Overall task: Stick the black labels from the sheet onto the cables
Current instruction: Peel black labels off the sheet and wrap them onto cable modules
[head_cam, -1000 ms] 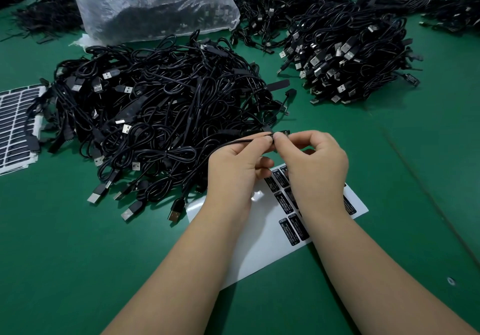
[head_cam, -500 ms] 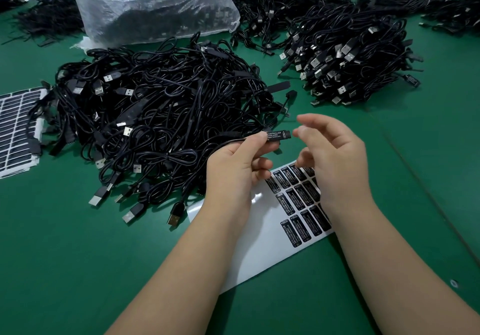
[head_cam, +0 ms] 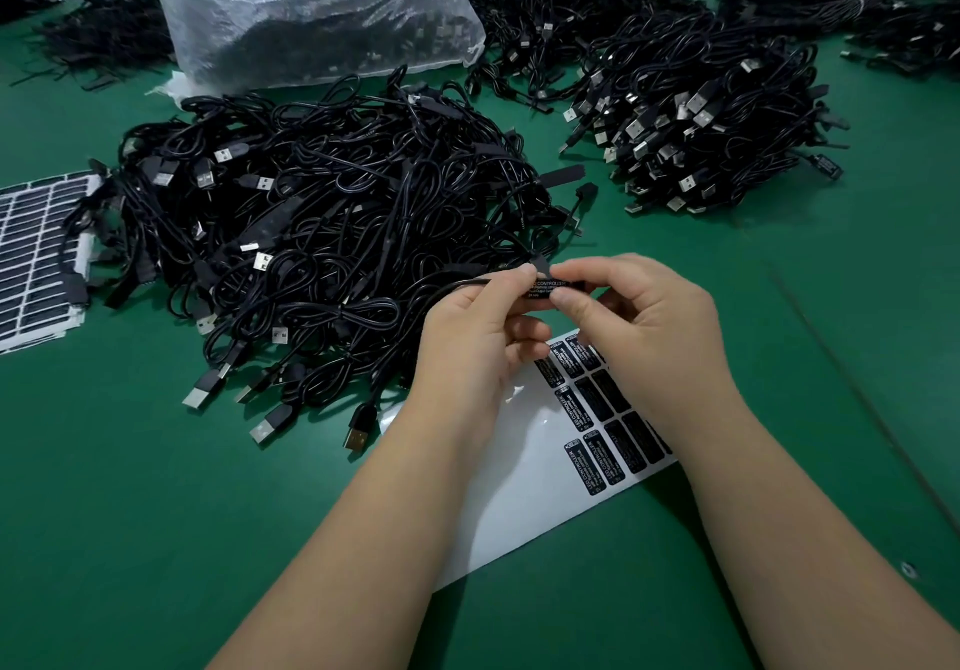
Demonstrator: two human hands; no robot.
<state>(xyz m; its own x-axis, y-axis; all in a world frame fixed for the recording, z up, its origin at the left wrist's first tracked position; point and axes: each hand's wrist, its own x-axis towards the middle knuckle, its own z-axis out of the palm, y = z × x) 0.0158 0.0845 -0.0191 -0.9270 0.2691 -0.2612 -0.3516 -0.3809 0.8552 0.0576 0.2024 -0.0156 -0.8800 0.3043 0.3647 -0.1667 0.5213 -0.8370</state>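
The green work table [head_cam: 156, 513] carries a big loose pile of black USB cables [head_cam: 311, 232] on the left and a neater stack of cables [head_cam: 696, 118] far right, with a clear bag of parts [head_cam: 311, 9] behind. In front of the pile lies the white label sheet [head_cam: 519, 472], its remaining black labels [head_cam: 602, 425] clustered at its right end, directly under the hands. Above it, the left hand [head_cam: 467, 352] pinches the cable's controller block [head_cam: 550, 287], long axis running left to right; the right hand [head_cam: 654, 326] pinches the block's other end between thumb and forefinger, apparently pressing its label flat. The table on the right offers open room.
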